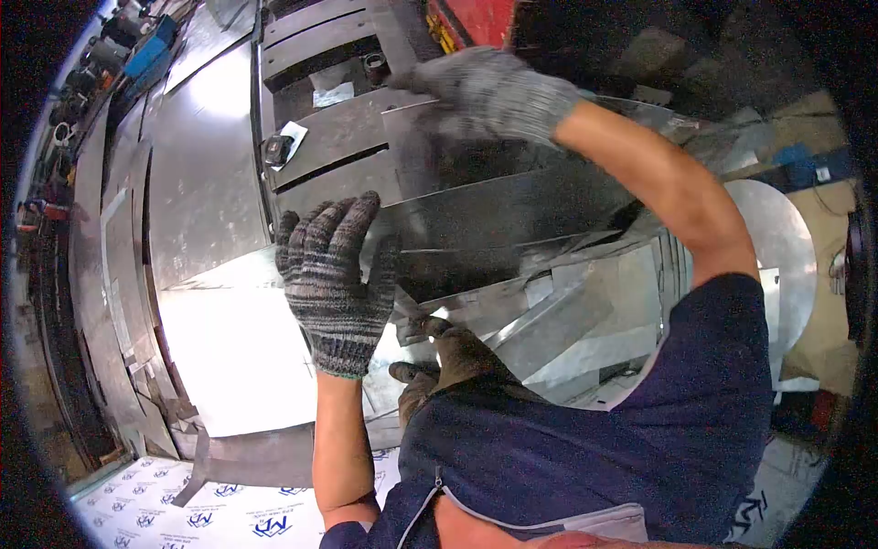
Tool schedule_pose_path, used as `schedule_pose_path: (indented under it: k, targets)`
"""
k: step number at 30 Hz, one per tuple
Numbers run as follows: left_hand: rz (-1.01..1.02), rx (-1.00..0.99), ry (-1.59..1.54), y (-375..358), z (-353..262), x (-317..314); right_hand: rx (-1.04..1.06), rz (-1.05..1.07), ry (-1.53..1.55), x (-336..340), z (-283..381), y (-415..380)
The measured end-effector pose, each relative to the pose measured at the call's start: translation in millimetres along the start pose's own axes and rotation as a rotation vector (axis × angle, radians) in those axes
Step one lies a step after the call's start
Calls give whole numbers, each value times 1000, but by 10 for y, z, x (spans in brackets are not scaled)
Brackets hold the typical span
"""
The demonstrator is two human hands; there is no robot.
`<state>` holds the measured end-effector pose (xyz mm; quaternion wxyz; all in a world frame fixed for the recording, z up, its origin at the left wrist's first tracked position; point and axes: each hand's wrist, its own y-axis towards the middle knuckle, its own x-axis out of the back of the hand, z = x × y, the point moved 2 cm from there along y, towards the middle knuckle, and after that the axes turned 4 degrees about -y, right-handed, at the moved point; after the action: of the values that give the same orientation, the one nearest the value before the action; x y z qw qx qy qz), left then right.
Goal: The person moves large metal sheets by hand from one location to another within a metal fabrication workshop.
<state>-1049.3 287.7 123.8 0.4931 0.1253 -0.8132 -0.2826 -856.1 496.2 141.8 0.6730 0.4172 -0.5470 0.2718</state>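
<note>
My left hand [337, 279] wears a black-and-grey striped knit glove. Its fingers point away from me with the thumb apart, and I see nothing held in it. It is over the near edge of the slotted metal bed [347, 128], left of a dark metal sheet [512, 206]. My right hand [494, 94], in a grey knit glove, reaches out above the sheet's far side. Motion smears its fingers, so I cannot make out whether they touch or hold anything. A small black object, perhaps a tape measure [277, 150], lies on white paper on the bed.
A bright metal plate [229, 366] lies at the left. Stacked sheets and offcuts [585, 320] are beside my legs. A round metal disc [777, 256] stands at the right, and a red part [476, 20] is at the far side. Printed white film [229, 512] covers something at the lower left.
</note>
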Motion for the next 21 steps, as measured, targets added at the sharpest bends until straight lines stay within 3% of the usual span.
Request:
schedule_pose_path:
  k: [4,6,7,15,17,18,19,20,21]
  targets:
    - [-12,21,9,-88,-63,49,-153,397,-13,-547,-35,401]
    - [-28,12,39,-161,-142,84,-60,430,-51,-565,-38,455]
    - [-37,12,25,-186,-172,93,-124,505,-105,-527,31,451]
    - [-51,5,53,-255,-277,85,-115,384,-57,-512,119,147]
    - [-46,-5,54,-269,-296,96,-186,378,107,-431,113,91]
    - [-43,-1,59,-288,-298,112,-210,448,159,-328,22,15]
    - [-37,9,70,-301,-300,124,-216,354,133,-265,-87,-91]
    - [-27,10,57,-309,-313,134,-265,471,19,-201,-275,-156]
    - [-12,15,45,-326,-324,156,-251,381,54,-168,-447,-251]
